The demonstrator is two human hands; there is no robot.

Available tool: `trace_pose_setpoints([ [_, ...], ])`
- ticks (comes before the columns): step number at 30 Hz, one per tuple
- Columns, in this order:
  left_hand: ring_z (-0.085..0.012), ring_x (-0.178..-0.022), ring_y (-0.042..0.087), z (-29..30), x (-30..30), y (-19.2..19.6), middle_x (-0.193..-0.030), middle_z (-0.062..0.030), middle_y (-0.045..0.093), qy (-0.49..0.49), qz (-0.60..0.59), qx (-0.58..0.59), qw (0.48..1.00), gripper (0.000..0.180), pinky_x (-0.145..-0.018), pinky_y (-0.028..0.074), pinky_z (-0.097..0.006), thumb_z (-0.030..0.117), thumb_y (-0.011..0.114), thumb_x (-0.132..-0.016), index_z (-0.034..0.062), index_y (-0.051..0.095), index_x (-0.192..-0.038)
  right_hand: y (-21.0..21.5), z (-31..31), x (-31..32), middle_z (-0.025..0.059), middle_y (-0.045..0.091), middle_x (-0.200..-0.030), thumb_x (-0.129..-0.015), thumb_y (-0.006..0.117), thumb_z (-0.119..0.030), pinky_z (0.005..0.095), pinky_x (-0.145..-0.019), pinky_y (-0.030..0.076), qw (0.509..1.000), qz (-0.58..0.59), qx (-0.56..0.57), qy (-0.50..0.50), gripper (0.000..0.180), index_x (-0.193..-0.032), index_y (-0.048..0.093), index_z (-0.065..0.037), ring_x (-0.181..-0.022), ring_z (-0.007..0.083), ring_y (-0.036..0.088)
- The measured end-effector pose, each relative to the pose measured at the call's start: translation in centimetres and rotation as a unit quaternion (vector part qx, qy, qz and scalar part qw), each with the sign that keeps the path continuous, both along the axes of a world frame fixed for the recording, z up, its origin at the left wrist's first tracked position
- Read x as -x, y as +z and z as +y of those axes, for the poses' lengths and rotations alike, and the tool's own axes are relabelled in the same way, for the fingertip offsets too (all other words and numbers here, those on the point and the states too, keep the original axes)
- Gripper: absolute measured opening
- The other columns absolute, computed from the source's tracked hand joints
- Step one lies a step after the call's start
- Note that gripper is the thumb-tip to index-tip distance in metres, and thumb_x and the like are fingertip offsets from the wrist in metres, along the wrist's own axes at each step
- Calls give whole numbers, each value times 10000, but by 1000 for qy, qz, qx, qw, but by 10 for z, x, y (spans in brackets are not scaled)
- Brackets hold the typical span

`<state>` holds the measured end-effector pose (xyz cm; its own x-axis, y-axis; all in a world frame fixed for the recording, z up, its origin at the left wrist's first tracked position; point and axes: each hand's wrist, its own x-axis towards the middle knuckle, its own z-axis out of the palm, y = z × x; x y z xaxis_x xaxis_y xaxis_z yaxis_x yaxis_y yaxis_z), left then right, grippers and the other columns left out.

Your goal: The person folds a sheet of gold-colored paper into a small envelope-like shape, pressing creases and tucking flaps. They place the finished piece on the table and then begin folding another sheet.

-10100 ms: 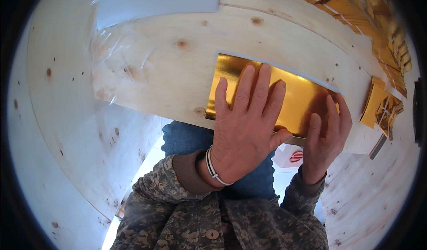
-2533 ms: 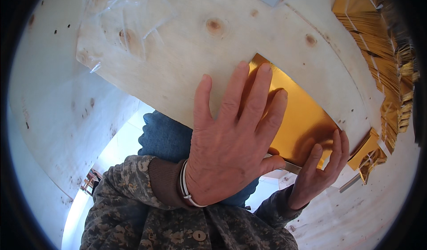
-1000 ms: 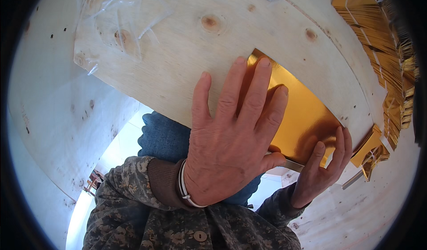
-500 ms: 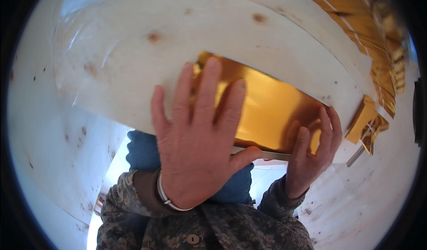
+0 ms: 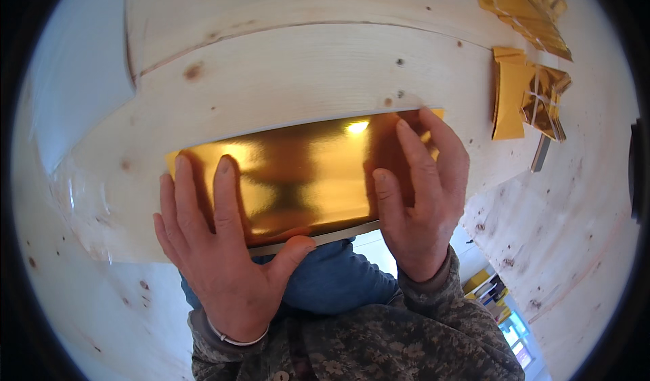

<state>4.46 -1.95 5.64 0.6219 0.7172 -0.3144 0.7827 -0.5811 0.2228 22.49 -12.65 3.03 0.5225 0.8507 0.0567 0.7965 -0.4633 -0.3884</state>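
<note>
A shiny gold foil sheet (image 5: 305, 171) lies on the pale wooden tabletop (image 5: 284, 76), its long lower side along the table's near edge. On the sheet's left end rests my left hand (image 5: 227, 259), palm down and fingers spread, with its thumb along the near edge. My right hand (image 5: 430, 201) is laid over the right end, fingers apart and curved, the thumb on the foil. Neither hand grips anything. Whether the gold is one sheet or a thin stack I cannot tell.
At the right lie folded gold pieces (image 5: 509, 96) and a tied gold bundle (image 5: 545, 100), with a small grey bar (image 5: 540, 154) below them. More gold bundles (image 5: 521, 8) sit at the far right. A translucent plastic sheet (image 5: 84, 76) covers the left side.
The view has turned, so the foil now slants the other way and shows more fully. My left hand has shifted to its left end. The right hand stays at the right end, fingers over the foil.
</note>
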Motion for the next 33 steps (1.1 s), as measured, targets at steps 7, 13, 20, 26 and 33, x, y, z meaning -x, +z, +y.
trace_pose_setpoints([
  [7,-432,-1451,298,-2,0,-4,-1591,-221,299,0,-14,-16,1000,973,-1160,266,-529,687,661,-796,71,414,-1507,2,-1,-1,238,549,-1346,-769,768,-100,461,-1025,449,1000,15,-1,-4,504,-1240,645,34,-1236,388,540],
  [13,-479,-1418,300,-4,0,-5,-1575,-249,311,8,-27,-8,1000,1014,-1141,275,-566,732,644,-780,45,432,-1495,1,-2,-3,231,548,-1353,-748,781,-103,467,-1026,449,1000,16,0,-2,547,-1260,634,22,-1246,389,539],
  [20,-483,-1419,297,-4,1,-6,-1577,-256,303,2,-26,-12,1000,1025,-1142,276,-567,755,615,-789,40,424,-1499,1,-2,-3,226,544,-1362,-740,787,-107,470,-1029,448,1000,19,3,-2,563,-1266,630,14,-1261,392,531],
  [26,-482,-1419,298,-4,1,-7,-1578,-258,298,1,-26,-12,1000,1023,-1143,276,-568,754,610,-795,38,419,-1502,1,-3,-4,228,539,-1368,-744,787,-109,476,-1030,446,1000,23,6,-2,558,-1265,630,10,-1268,395,525],
  [33,-477,-1421,297,-4,1,-6,-1577,-261,295,0,-25,-11,1000,1027,-1142,280,-565,753,612,-794,40,414,-1507,0,-2,-4,229,530,-1379,-745,791,-121,478,-1026,448,1000,14,7,-2,561,-1267,630,6,-1277,395,517],
])
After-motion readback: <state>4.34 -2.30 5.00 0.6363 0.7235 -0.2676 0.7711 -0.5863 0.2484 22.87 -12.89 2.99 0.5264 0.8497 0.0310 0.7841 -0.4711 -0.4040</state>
